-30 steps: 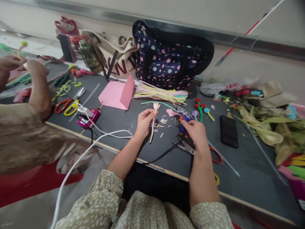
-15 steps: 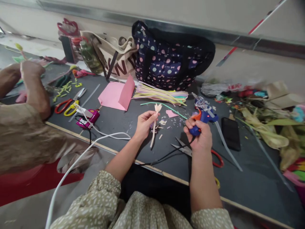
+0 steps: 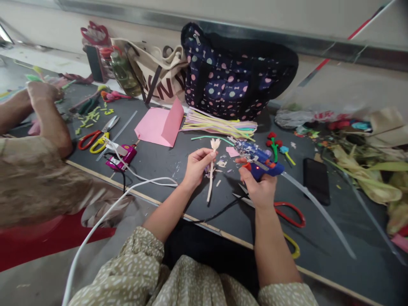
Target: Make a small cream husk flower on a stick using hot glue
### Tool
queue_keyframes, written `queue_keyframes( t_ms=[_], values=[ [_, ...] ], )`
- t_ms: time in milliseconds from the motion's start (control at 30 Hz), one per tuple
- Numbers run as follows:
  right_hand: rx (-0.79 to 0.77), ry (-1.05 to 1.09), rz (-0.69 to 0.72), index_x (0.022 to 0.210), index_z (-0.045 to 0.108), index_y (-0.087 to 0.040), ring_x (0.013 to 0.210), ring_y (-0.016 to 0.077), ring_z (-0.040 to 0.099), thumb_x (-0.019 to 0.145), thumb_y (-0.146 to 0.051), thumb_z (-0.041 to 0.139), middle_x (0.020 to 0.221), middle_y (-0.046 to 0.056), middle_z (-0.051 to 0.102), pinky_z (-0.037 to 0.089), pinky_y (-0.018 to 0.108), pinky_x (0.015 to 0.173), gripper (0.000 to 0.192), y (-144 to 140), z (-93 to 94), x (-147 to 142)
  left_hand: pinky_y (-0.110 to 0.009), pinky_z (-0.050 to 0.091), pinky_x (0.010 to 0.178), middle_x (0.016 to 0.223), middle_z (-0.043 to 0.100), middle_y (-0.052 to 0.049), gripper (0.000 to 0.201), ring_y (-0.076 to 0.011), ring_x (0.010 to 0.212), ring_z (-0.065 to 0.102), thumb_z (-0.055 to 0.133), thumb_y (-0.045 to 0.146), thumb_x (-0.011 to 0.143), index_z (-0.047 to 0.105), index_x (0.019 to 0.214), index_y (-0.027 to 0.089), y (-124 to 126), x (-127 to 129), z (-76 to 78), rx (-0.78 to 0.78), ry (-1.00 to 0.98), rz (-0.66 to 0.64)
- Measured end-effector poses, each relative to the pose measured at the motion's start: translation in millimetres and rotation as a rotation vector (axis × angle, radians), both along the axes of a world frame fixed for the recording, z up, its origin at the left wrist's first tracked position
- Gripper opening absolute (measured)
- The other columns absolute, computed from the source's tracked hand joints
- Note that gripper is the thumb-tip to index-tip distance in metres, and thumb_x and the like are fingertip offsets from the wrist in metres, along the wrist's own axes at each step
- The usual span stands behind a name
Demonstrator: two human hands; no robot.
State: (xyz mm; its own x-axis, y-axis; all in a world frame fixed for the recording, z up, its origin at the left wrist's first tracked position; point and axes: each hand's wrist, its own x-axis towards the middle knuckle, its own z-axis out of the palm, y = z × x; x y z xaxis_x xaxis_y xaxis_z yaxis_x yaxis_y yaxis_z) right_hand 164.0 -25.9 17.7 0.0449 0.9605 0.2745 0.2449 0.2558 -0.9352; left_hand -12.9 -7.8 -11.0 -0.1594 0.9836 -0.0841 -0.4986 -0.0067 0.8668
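The dark counter [image 3: 318,238] is crowded: scissors [image 3: 280,208] lie under the right hand [image 3: 259,189]. A glue gun [image 3: 259,161] is gripped, pointed left. A stick flower [image 3: 212,168] is pinched upright by the left hand [image 3: 196,165].

You sit at a long dark grey counter [image 3: 318,250] with a pale wooden strip along its near edge. Behind it runs a plain beige wall [image 3: 223,10] crossed by a grey metal rail [image 3: 318,44], and a thin red and white rod [image 3: 347,40] leans slantwise across that wall. Below the counter's edge at your left you see grey floor [image 3: 38,280] and a red patch [image 3: 47,242] on it. The light is soft and even, with no hard shadows
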Motion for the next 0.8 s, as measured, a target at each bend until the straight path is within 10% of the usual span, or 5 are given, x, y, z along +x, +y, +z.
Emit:
queue_keyframes(
  t_ms=[800],
  values=[
    [-0.067,-0.399,-0.046,0.082,0.075,-0.024,0.076,0.0243,0.072,0.081,-0.053,0.064,0.077,0.004,0.076,0.058,0.035,0.077,0.031,-2,-18.2,1,-0.018,0.040,0.048,0.063,0.063,0.001,0.027,-0.0057,0.050,0.051,0.083,0.039,0.068,0.073,0.079,0.016,-1,0,3.4,0.024,0.000,0.015]
  ],
)
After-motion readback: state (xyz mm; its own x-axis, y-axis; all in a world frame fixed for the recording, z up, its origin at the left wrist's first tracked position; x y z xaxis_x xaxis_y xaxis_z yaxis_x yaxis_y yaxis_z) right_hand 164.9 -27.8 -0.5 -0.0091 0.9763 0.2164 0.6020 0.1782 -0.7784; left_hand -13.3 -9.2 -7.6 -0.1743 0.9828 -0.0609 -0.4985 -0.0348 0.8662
